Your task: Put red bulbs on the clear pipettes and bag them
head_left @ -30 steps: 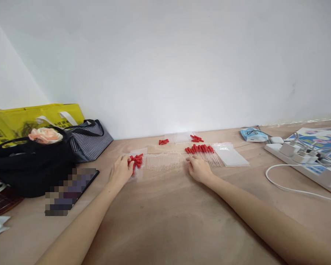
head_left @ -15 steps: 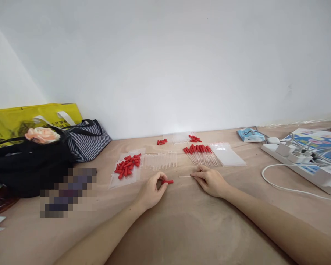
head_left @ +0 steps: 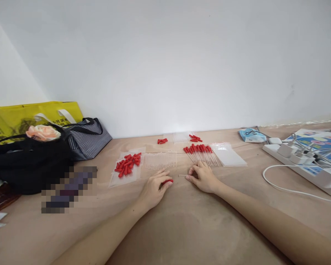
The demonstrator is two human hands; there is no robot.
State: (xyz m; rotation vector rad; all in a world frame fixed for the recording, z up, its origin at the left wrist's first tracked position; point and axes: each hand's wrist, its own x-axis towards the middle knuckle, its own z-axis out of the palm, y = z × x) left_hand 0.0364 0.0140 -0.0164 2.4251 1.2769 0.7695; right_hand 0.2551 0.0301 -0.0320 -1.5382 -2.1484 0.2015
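Observation:
My left hand [head_left: 154, 188] pinches a red rubber bulb [head_left: 168, 180] between thumb and fingers, low over the table. Opposite it, my right hand [head_left: 202, 178] is closed on a thin clear dropper tube [head_left: 182, 175], whose free end points left toward the bulb; the two stay apart. To the left, a pile of red bulbs [head_left: 127, 164] lies on a clear plastic bag [head_left: 115, 181]. A row of bare clear tubes [head_left: 160, 160] lies beyond my hands. Right of that row are several droppers with red bulbs fitted [head_left: 198, 149].
White packets [head_left: 228, 155] lie behind my right hand. Smaller red bulbs [head_left: 162, 141] lie near the wall. A power strip [head_left: 300, 158] with chargers and a white cable [head_left: 276, 188] is at right, near a blue mask [head_left: 252, 135]. Bags [head_left: 88, 141] stand at left.
My right fingers have moved from lying along the tube to a curled pinch on it. My left fingers have come down over the bulb, covering more of it.

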